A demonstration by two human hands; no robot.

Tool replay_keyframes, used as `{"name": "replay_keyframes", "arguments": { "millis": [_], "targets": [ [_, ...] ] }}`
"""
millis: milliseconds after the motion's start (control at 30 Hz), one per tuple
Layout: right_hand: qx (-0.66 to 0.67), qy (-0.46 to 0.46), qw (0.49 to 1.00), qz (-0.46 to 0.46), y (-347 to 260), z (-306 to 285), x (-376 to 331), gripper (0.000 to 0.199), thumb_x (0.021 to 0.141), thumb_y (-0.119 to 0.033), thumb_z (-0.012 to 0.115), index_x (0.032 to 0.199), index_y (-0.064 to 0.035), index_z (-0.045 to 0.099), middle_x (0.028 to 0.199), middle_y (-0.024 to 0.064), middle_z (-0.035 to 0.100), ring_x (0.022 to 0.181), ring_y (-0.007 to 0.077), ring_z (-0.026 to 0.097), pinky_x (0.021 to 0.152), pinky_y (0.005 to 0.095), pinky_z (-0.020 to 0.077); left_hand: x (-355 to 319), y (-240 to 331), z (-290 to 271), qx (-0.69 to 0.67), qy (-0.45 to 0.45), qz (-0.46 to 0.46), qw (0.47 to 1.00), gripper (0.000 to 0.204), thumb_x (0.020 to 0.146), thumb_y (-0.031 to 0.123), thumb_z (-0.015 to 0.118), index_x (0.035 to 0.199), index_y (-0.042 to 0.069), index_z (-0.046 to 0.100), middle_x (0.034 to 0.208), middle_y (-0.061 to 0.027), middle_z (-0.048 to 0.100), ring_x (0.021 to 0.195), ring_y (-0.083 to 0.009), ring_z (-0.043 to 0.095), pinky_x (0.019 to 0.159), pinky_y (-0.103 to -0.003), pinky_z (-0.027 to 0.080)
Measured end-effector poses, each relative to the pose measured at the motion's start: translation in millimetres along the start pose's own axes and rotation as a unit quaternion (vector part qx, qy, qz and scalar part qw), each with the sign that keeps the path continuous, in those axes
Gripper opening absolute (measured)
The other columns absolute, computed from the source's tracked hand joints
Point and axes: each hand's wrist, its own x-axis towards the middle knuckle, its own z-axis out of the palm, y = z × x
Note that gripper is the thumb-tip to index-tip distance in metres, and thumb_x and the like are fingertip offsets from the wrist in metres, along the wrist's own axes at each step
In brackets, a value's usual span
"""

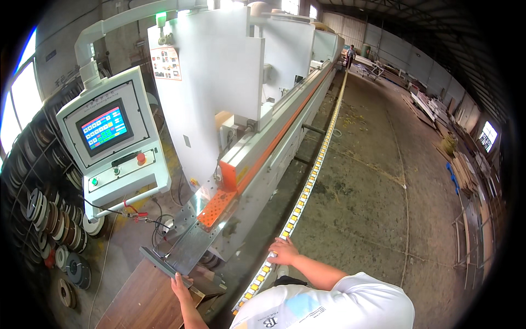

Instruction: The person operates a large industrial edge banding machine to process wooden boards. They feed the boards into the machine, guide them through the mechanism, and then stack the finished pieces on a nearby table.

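Observation:
My left hand (182, 289) is at the near end of a narrow dark grey bar (158, 261), its fingers closed on that end. The bar lies across the brown wood-grain board (134, 296), close to the metal infeed table of the machine. To the right, my right hand (283, 251) grips a long roller rail (307, 189) with yellow and white rollers, its fingers curled over the rail's edge. Part of the left fingers is hidden behind the bar.
A long white edge-banding machine (197, 82) stands ahead, with an orange guard plate (216, 207). Its control panel (109, 131) hangs at left. Rolls of edging (52, 219) fill a rack behind. Far off, a person (349, 55) stands by the rail; boards (433, 112) lie at right.

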Motion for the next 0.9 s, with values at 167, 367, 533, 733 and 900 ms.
{"name": "replay_keyframes", "arguments": {
  "millis": [167, 367, 533, 733, 900],
  "targets": [
    [0.004, 0.0, 1.0, 0.0, 1.5, 1.8, 0.5, 0.057, 0.086, -0.061, 0.069, 0.129, -0.0225, 0.071, 0.147, 0.0012, 0.06, 0.154, 0.0301, 0.033, 0.128, 0.0607, 0.0118, 0.8, 0.2, 0.0, -0.002, -0.004, 0.001, 1.0, 0.036, 0.105, 0.041, 0.06, 0.11, 0.006, 0.06, 0.081, -0.0094, 0.064, 0.062, -0.0209, 0.066, 0.059, -0.033, 0.054],
    [0.008, 0.006, 1.0, -0.001, 2.7, 4.4, 1.2, 0.058, 0.086, -0.061, 0.069, 0.129, -0.022, 0.07, 0.146, 0.0019, 0.061, 0.154, 0.0301, 0.033, 0.127, 0.0604, 0.0123, 0.2, 0.5, 0.8, 0.001, 0.0, -0.003, 1.0, 0.035, 0.105, 0.04, 0.059, 0.11, 0.006, 0.06, 0.081, -0.0094, 0.064, 0.062, -0.0207, 0.066, 0.059, -0.033, 0.054],
    [0.015, 0.009, 1.0, -0.003, 3.4, 4.0, 0.4, 0.059, 0.086, -0.061, 0.069, 0.129, -0.0215, 0.07, 0.145, 0.0026, 0.061, 0.153, 0.0301, 0.034, 0.127, 0.0606, 0.0127, 0.4, -0.9, -0.1, 0.001, 0.003, -0.001, 1.0, 0.033, 0.106, 0.038, 0.059, 0.109, 0.005, 0.06, 0.081, -0.0094, 0.065, 0.063, -0.0208, 0.066, 0.059, -0.033, 0.055],
    [0.016, 0.012, 1.0, -0.004, 2.1, 2.5, 0.4, 0.059, 0.086, -0.062, 0.068, 0.129, -0.0216, 0.071, 0.145, 0.0028, 0.062, 0.153, 0.0299, 0.034, 0.127, 0.061, 0.0124, -0.9, 0.5, 1.2, 0.0, 0.005, 0.005, 1.0, 0.033, 0.106, 0.038, 0.058, 0.109, 0.005, 0.06, 0.082, -0.0094, 0.065, 0.062, -0.0208, 0.066, 0.059, -0.033, 0.055],
    [0.007, 0.011, 1.0, 0.003, -1.2, -0.2, -0.5, 0.058, 0.086, -0.062, 0.068, 0.129, -0.0216, 0.071, 0.145, 0.0026, 0.061, 0.153, 0.0296, 0.034, 0.128, 0.0606, 0.0121, -0.6, 0.2, 0.7, -0.003, -0.003, 0.016, 1.0, 0.033, 0.106, 0.038, 0.059, 0.109, 0.005, 0.06, 0.082, -0.0095, 0.064, 0.062, -0.0208, 0.066, 0.059, -0.033, 0.055]
  ]
}}
